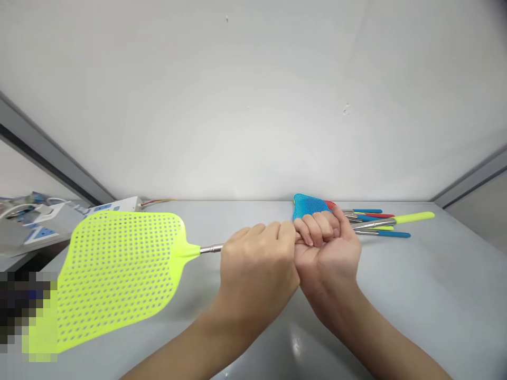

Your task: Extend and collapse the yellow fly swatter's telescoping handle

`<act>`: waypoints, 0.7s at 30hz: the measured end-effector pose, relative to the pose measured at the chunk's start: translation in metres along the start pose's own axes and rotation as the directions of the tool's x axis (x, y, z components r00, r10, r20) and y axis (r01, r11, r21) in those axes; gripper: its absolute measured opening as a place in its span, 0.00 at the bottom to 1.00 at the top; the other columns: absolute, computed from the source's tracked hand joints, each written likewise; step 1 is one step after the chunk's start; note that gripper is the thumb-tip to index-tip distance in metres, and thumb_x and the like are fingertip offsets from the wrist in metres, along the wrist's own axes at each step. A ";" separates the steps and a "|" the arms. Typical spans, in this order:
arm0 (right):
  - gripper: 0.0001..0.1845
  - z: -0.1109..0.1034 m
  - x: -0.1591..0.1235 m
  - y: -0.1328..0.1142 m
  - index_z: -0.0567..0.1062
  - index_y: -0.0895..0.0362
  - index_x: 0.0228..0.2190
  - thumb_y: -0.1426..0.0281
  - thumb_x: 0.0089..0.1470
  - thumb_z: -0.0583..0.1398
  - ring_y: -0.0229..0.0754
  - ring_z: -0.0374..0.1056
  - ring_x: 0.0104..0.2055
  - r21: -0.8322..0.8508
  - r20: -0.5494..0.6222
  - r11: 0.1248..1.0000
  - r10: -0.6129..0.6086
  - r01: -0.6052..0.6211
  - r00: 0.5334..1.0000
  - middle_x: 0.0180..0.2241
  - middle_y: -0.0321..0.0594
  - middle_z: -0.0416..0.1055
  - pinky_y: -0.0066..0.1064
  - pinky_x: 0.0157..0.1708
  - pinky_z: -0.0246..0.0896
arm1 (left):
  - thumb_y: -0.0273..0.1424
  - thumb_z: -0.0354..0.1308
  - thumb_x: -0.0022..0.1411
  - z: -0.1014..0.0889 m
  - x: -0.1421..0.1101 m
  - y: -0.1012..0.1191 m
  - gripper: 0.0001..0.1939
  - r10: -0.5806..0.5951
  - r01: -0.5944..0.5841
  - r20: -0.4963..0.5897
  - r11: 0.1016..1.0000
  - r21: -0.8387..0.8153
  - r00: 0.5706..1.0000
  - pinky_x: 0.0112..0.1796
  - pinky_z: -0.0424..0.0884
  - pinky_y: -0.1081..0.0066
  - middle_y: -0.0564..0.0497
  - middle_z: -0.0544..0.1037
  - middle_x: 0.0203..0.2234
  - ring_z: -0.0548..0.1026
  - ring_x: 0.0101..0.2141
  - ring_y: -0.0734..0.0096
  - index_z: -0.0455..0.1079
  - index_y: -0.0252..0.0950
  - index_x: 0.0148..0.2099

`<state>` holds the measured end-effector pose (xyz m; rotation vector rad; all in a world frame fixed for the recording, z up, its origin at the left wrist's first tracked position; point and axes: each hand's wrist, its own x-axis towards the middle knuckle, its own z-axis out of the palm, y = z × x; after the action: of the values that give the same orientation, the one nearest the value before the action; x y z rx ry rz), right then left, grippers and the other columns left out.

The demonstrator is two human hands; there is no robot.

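Note:
A yellow-green fly swatter (pixel 127 264) with a perforated head and a telescoping metal rod lies across both my hands, its head to the left and its yellow grip to the right. My left hand (pixel 259 258) is closed in a fist round the rod, knuckles up. Right beside it, touching, my right hand (pixel 327 243) is wrapped round the rod with the palm side turned up. Behind my right hand, a pile of fly swatters lies on the table, with a blue swatter head (pixel 311 205) on top; my hands partly hide it.
The grey table (pixel 428 295) meets a white wall (pixel 245 105) at the back. At the left stand white boxes (pixel 43 227) with blue markings and a white device (pixel 122 205) with thin coloured wires. Several blue, red and yellow swatter handles (pixel 392 235) point right.

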<state>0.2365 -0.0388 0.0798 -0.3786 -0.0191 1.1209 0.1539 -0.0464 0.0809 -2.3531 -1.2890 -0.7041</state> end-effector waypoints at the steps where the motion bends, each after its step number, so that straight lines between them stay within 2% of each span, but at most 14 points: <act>1: 0.20 0.000 0.000 0.000 0.40 0.57 0.15 0.69 0.47 0.49 0.29 0.33 0.11 0.009 0.001 1.000 0.005 -0.005 1.000 0.11 0.27 0.33 0.24 0.10 0.37 | 0.21 0.47 0.44 0.002 0.000 0.001 0.08 0.000 0.000 -0.007 1.000 -0.003 1.000 0.19 0.49 0.72 0.56 0.61 0.10 0.59 0.15 0.73 0.55 0.38 0.18; 10: 0.19 -0.003 0.003 0.000 0.40 0.58 0.15 0.71 0.46 0.48 0.29 0.35 0.12 -0.023 -0.008 0.999 0.045 -0.045 0.999 0.11 0.27 0.33 0.24 0.12 0.40 | 0.23 0.46 0.47 0.011 0.003 -0.001 0.06 0.030 -0.022 0.068 0.993 -0.115 0.997 0.19 0.49 0.73 0.56 0.64 0.13 0.60 0.16 0.74 0.57 0.37 0.21; 14: 0.18 0.000 0.011 -0.009 0.41 0.57 0.16 0.71 0.47 0.47 0.30 0.38 0.13 -0.054 -0.040 0.981 0.184 -0.186 0.982 0.12 0.28 0.35 0.25 0.13 0.44 | 0.25 0.44 0.52 0.016 0.007 -0.007 0.07 0.015 0.009 0.139 0.984 -0.175 0.990 0.19 0.47 0.73 0.56 0.66 0.15 0.62 0.17 0.74 0.58 0.38 0.24; 16: 0.16 0.000 0.017 -0.013 0.42 0.57 0.16 0.72 0.47 0.46 0.30 0.41 0.14 -0.034 -0.090 0.954 0.295 -0.299 0.951 0.13 0.29 0.38 0.25 0.14 0.47 | 0.28 0.43 0.54 0.019 0.008 -0.012 0.09 0.001 0.036 0.193 0.981 -0.189 0.981 0.19 0.47 0.73 0.56 0.67 0.16 0.62 0.17 0.74 0.59 0.37 0.24; 19: 0.10 -0.003 0.027 -0.018 0.49 0.56 0.17 0.74 0.47 0.44 0.32 0.50 0.19 0.008 -0.209 0.881 0.463 -0.472 0.861 0.18 0.33 0.49 0.28 0.18 0.54 | 0.33 0.40 0.57 0.024 0.010 -0.022 0.13 0.030 0.029 0.255 0.974 -0.223 0.967 0.20 0.48 0.73 0.54 0.68 0.17 0.64 0.19 0.73 0.60 0.37 0.24; 21: 0.06 -0.007 0.034 -0.020 0.54 0.56 0.21 0.75 0.47 0.43 0.33 0.54 0.22 0.028 -0.266 0.854 0.508 -0.520 0.819 0.22 0.36 0.53 0.30 0.20 0.57 | 0.34 0.39 0.58 0.029 0.011 -0.030 0.14 0.058 0.012 0.253 0.963 -0.269 0.966 0.23 0.51 0.72 0.54 0.69 0.19 0.65 0.21 0.73 0.62 0.37 0.25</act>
<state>0.2708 -0.0182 0.0736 -0.5961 0.3138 1.6008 0.1407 -0.0084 0.0663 -2.7529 -1.3390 -0.6116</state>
